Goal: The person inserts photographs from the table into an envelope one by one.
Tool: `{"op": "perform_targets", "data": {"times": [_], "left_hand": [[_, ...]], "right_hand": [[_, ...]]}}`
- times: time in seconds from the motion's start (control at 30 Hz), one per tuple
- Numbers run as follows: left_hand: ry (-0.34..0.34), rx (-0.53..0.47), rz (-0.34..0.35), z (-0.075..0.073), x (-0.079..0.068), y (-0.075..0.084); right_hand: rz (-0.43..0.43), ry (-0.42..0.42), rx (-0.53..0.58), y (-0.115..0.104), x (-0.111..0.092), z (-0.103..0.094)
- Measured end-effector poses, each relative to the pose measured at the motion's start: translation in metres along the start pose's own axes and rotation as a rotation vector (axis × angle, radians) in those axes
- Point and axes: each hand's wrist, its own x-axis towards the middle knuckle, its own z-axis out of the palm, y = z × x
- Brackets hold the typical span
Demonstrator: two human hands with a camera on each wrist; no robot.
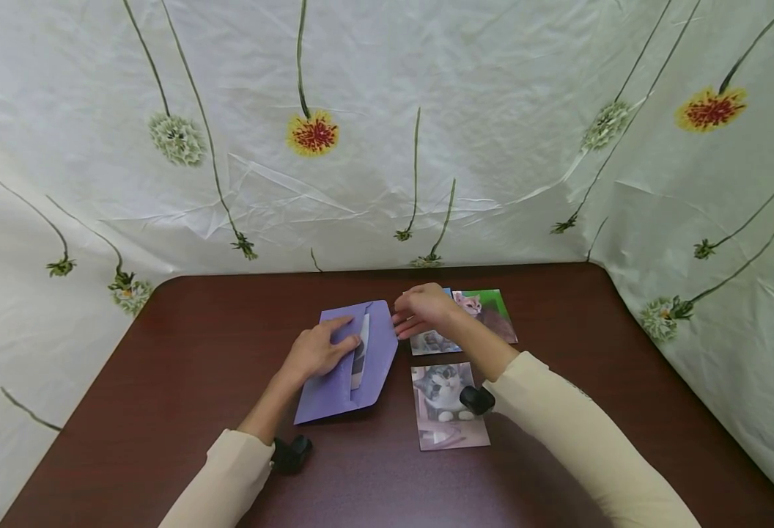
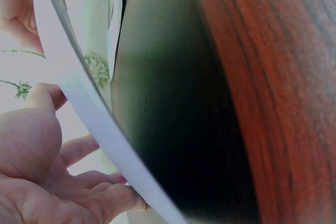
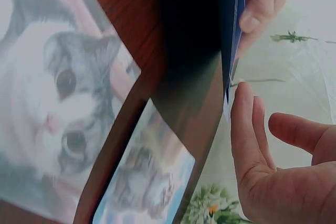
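A purple envelope (image 1: 330, 400) is on the table with its pointed flap (image 1: 380, 359) unfolded to the right. Inside its mouth, part of a picture card (image 1: 358, 359) shows. My left hand (image 1: 317, 352) rests on the envelope's face, thumb and index finger spread, the thumb tip by the card. Seen edge-on in the left wrist view, the envelope (image 2: 113, 135) meets those fingertips. My right hand (image 1: 426, 306) is at the flap's outer edge, its fingers nearly straight and the thumb apart in the right wrist view. Whether its fingertips touch the flap, I cannot tell.
A grey-and-white cat picture card (image 1: 446, 403) lies right of the envelope. Behind it lie a kitten card (image 1: 436, 342), partly under the right hand, and a card with a green background (image 1: 492, 304). A white floral cloth (image 1: 360, 183) hangs behind the brown table (image 1: 196, 352).
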Motion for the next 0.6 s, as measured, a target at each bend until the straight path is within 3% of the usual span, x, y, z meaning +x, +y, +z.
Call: {"op": "perform_targets", "data": {"times": [0.6], "left_hand": [[0.002, -0.003, 0.004, -0.002, 0.000, -0.001]], "right_hand": [[0.009, 0.074, -0.054, -0.001, -0.019, -0.062]]}}
